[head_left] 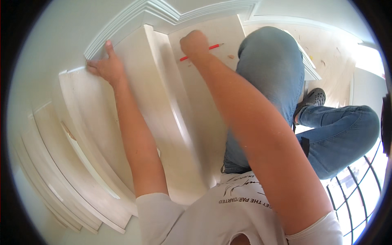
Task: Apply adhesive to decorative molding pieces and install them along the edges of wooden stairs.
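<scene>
My left hand (107, 67) reaches to the wall on the left, thumb and fingers apart, at the lower end of a white profiled moulding (118, 32). This moulding follows the wall in steps above the stairs. My right hand (194, 42) is a closed fist over a pale stair tread (216, 30), just short of the moulding; no tool sticks out of it. On that tread lies a red pencil (214, 47), its middle hidden behind my right wrist.
Pale wooden steps (92, 106) fan down to the left. My bent knee (269, 49) in jeans rests at the right, beside a white trim edge (312, 73). Shavings lie on the floor (326, 49) beyond. A dark metal grid (355, 188) stands at the lower right.
</scene>
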The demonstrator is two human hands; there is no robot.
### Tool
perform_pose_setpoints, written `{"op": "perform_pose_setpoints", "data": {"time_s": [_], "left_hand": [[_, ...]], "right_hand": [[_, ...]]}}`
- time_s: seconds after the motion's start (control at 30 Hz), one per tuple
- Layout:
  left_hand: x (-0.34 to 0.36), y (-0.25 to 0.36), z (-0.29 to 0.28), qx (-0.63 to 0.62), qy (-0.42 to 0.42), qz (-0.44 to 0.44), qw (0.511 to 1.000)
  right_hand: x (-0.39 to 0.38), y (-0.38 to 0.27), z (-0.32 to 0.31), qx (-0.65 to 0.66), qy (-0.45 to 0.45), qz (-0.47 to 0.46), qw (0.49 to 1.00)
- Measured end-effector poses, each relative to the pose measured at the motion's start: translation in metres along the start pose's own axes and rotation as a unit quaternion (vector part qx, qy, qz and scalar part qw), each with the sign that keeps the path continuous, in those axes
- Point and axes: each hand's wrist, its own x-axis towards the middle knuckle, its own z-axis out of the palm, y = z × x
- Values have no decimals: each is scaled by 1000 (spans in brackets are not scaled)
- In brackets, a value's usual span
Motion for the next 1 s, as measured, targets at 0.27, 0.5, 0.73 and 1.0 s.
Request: {"op": "perform_pose_setpoints", "data": {"time_s": [0.27,0.5,0.73,1.0], "left_hand": [[-19,37,-19,-89,-12,-48,995],[-22,40,-26,-103,3,-8,995],[-22,37,-26,-114,3,-22,993],[-23,32,-21,-69,47,-1,997]], "right_hand": [[4,-3,11,95,-84,28,992],[-2,-16,4,113,-116,4,987],[-34,-23,-11,28,-157,-7,987],[-90,-53,-50,-176,-272,-231,918]]}}
